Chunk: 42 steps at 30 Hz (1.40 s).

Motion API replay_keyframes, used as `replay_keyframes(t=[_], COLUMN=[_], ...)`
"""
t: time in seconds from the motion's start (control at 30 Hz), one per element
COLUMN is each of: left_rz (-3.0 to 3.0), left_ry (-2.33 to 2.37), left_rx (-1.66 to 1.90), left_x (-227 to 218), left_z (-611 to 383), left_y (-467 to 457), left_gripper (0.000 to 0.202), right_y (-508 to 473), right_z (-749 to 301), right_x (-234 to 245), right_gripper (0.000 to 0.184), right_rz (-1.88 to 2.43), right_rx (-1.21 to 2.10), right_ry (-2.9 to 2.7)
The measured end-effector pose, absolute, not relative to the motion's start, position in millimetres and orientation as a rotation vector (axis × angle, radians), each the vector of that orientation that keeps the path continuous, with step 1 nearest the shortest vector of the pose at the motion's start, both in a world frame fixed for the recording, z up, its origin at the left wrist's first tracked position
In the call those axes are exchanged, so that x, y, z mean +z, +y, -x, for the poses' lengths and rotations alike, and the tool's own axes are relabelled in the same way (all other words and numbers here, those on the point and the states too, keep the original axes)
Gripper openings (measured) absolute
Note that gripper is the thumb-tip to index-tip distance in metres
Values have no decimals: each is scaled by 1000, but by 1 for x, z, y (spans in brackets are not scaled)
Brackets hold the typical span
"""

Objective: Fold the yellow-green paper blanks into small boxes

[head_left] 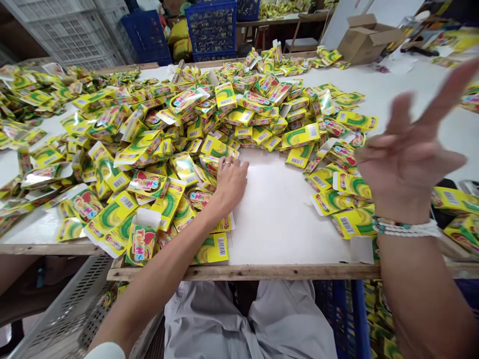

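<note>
Dozens of small yellow cartons [225, 95], many printed "TWINS" and bearing barcodes, lie in a loose heap across the white tabletop [280, 214] in the head view, some with their end flaps standing open. The left hand [232, 184], a ring on one finger, rests at the near inner edge of this heap with its fingers partly bent and touching cartons; whether it has hold of one, I cannot tell. The right hand [406, 157], blurred, is raised above the cartons at the right, its fingers spread wide and nothing visible in its grasp; white and beaded bracelets [406, 227] circle its wrist. Between the hands a bare patch of tabletop runs to the wooden edge strip [280, 271], with grey trousers [288, 319] below it. Under the table, a pale perforated crate [71, 299] sits at the left, and more cartons lie beside a blue crate [359, 319] at the right. Farther back are an open cardboard box [364, 42], a blue basket [211, 30] and stacked white crates [71, 37].
</note>
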<state>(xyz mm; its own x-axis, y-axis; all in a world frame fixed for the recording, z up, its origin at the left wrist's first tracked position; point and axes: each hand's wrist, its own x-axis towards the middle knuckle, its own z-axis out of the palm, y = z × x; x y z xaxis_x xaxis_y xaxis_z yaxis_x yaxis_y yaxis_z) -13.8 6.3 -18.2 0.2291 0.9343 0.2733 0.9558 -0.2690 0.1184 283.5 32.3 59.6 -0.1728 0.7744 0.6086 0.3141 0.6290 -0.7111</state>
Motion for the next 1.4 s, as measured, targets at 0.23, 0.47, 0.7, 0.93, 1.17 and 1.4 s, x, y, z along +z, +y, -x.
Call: replay_keyframes(t=[0.23,0.47,0.7,0.93,1.17,1.4], left_rz=[2308,2422,2495,2356,2321,2481], left_ry=[-1977,-1854,-1703,-1709,-1764,-1676], left_rx=[-567,-1323,-1896,-1818,-1992,-2191], left_x=[-12,8,16,8,9,4], left_z=[33,17,4,7,10,9], left_y=[-2,10,5,11,12,15], left_gripper=[31,16,15,19,19,40], right_y=[40,40,38,28,30,29], right_z=[-245,-216,-202,-190,-196,-195], right_x=[35,6,-3,0,5,6], right_gripper=[30,33,51,47,37,56], right_rz=[905,1115,1047,1099,1077,991], right_rx=[1220,1088,1169,1053,889,1235], right_ry=[-1565,-1675,-1734,-1727,-1706,-1604])
